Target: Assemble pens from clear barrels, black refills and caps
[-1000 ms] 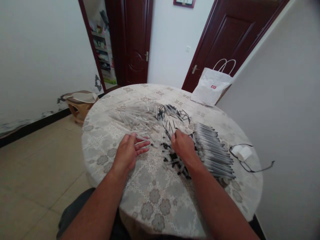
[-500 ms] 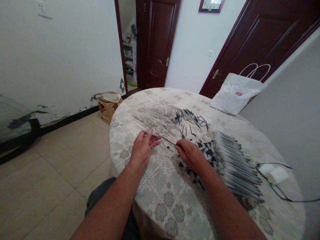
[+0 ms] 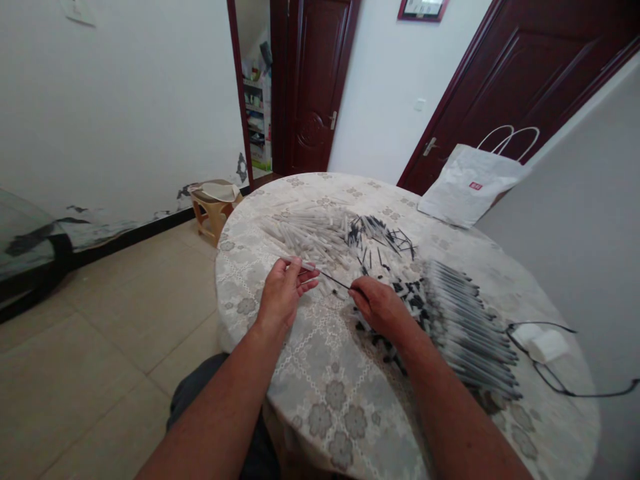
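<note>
My left hand (image 3: 285, 288) pinches a pale pen barrel (image 3: 306, 266) between thumb and fingers, its other fingers loosely spread below. My right hand (image 3: 377, 303) is closed on the near end of a thin black pen refill (image 3: 334, 279). The refill's far end meets the barrel's open end; how deep it reaches inside I cannot tell. Beyond my hands lie a heap of pale barrels (image 3: 310, 230) and a pile of dark refills (image 3: 375, 230). Small black and clear pen parts (image 3: 413, 297) are scattered beside my right hand and partly hidden by it.
A stack of assembled-looking pens (image 3: 470, 327) lies to the right of my right forearm. Farther right are eyeglasses (image 3: 550, 383) and a white block-like object (image 3: 547, 345). A white paper bag (image 3: 470, 187) stands at the back of the round table, on a patterned tablecloth (image 3: 320, 373).
The camera view has shifted slightly. Both hands keep nearly the same pose, with the barrel and refill still lined up between them.
</note>
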### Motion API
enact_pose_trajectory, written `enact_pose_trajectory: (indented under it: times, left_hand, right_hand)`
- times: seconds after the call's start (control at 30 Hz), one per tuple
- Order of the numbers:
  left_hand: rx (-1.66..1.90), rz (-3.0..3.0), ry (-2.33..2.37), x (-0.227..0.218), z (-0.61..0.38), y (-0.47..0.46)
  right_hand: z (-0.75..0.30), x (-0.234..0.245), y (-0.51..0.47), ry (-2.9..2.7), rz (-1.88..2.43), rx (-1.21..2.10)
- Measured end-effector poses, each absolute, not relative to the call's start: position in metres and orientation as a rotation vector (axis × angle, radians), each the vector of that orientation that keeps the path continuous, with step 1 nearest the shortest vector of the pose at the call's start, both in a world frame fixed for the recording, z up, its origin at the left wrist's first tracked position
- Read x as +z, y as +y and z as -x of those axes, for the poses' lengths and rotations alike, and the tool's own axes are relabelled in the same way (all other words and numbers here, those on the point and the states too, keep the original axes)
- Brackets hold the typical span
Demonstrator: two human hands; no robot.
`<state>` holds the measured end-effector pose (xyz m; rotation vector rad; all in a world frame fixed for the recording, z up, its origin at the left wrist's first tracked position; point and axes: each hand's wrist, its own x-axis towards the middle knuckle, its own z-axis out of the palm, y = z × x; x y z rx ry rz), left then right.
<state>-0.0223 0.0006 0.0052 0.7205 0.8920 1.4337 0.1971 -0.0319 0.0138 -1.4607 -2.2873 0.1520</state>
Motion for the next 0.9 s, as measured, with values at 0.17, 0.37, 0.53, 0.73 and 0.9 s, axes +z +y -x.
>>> enact_pose_trajectory:
  times: [0.17,0.37,0.53,0.73,0.9]
  left_hand:
    - [1.384,-0.798,0.901,0.006,0.020,0.000]
    - [1.200,-0.732,0.847,0.007,0.012,-0.005]
    - [1.172,-0.673,0.776,0.001,0.009,-0.004]
    - [1.161,-0.643,0.762,0.000,0.009,-0.005]
    - [1.071,-0.628,0.781,0.004,0.005,-0.012]
  right_hand:
    - [-0.195,0.019,-0.032,-2.274,1.438,0.174]
    - [-0.175,0.016,-0.038,-2.003,1.301,0.364]
    - [-0.161,0.015,-0.042,-1.640,1.144,0.846]
    - [-0.163,0.015,-0.037,-1.448,1.070,1.149]
    - [-0.161,0.010,-0.034,-1.414,1.207,1.016]
